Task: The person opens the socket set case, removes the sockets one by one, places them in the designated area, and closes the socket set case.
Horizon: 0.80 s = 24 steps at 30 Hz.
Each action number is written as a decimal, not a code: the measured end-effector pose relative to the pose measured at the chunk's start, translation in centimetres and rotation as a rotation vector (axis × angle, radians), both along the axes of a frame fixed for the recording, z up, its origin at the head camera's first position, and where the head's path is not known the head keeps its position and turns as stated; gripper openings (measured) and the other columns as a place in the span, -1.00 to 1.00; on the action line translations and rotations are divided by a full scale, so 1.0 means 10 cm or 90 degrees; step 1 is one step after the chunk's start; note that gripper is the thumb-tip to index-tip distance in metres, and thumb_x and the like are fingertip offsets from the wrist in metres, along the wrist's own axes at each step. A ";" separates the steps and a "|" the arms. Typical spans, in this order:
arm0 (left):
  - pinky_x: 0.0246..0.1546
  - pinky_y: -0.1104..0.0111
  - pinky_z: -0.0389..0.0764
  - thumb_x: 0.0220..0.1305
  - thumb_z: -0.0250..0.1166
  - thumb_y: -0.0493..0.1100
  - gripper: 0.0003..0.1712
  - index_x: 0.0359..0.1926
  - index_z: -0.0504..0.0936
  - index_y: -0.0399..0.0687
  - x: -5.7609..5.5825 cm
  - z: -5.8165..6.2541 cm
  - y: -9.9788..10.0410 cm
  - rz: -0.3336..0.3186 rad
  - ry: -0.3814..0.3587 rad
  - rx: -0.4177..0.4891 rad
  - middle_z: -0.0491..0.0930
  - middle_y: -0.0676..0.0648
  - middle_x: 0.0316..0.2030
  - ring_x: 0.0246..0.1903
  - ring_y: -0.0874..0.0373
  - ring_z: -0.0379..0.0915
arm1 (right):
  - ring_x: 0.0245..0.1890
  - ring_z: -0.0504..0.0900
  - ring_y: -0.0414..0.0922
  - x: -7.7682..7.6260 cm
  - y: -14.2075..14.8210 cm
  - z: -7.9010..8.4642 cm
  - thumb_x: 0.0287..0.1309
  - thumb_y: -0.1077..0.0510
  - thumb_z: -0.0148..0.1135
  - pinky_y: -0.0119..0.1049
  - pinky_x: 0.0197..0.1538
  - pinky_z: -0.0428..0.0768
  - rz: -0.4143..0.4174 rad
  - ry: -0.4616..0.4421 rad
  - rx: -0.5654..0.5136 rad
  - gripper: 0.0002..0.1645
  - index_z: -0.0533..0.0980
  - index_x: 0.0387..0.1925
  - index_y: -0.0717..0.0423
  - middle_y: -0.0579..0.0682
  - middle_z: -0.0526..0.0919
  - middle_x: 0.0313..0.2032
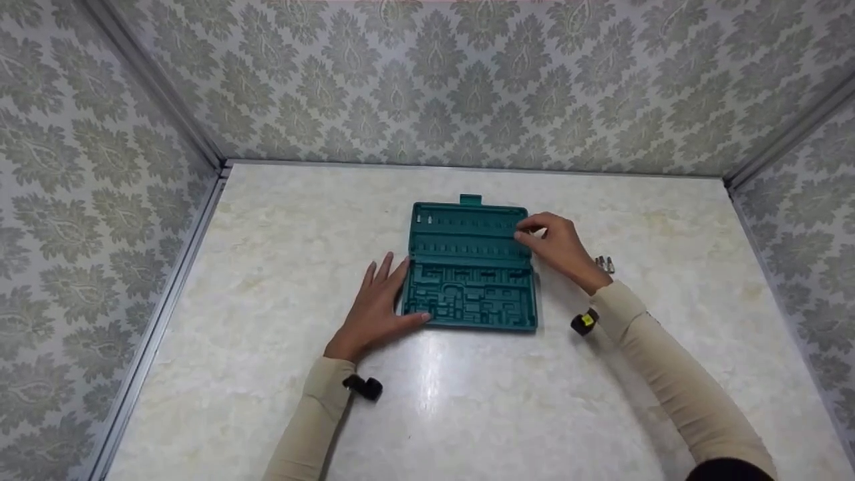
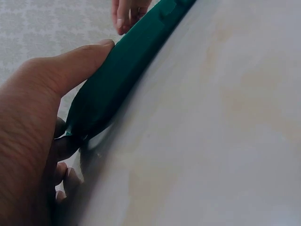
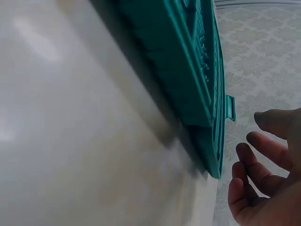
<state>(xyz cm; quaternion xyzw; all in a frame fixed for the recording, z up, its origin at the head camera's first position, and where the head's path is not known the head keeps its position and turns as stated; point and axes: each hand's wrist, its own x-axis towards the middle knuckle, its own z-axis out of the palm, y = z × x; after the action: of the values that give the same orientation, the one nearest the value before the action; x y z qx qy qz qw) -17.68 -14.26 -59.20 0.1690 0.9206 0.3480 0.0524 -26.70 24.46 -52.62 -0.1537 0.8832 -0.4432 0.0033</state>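
A green tool case [image 1: 470,257] lies unfolded on the table, its moulded tray toward me and its slotted lid [image 1: 461,242] beyond. Two small metal bits [image 1: 424,219] sit at the lid's upper left. My left hand [image 1: 382,307] rests at the case's left side, thumb over the near edge; in the left wrist view the thumb [image 2: 89,59] lies along the green rim. Over the lid's right end is my right hand [image 1: 551,244], fingers bent. The right wrist view shows these fingers [image 3: 263,174] loosely curled and apart, with nothing visible between them.
Several metal bits [image 1: 605,264] lie on the pale table [image 1: 280,280] just right of my right wrist. The case's latch tab [image 1: 471,199] sticks out from its far edge. Patterned wall panels [image 1: 437,87] stand behind the table and along both sides.
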 end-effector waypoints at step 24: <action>0.74 -0.04 -0.35 0.22 0.38 0.63 0.42 0.82 -0.04 0.09 -0.03 -0.01 -0.01 -0.017 0.020 0.010 -0.12 -0.15 0.78 0.77 -0.04 -0.39 | 0.18 0.67 0.08 -0.43 -0.96 0.02 0.56 0.09 0.38 0.09 0.30 0.64 0.155 -0.046 0.033 -0.55 0.68 0.29 0.28 0.18 0.70 0.19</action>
<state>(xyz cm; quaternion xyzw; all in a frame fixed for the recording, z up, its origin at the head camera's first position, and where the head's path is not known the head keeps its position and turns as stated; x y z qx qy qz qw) -17.97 -14.38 -59.33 0.1873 0.9163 0.3515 0.0414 -31.00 14.83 -52.41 -0.2438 0.8683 -0.4220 0.0928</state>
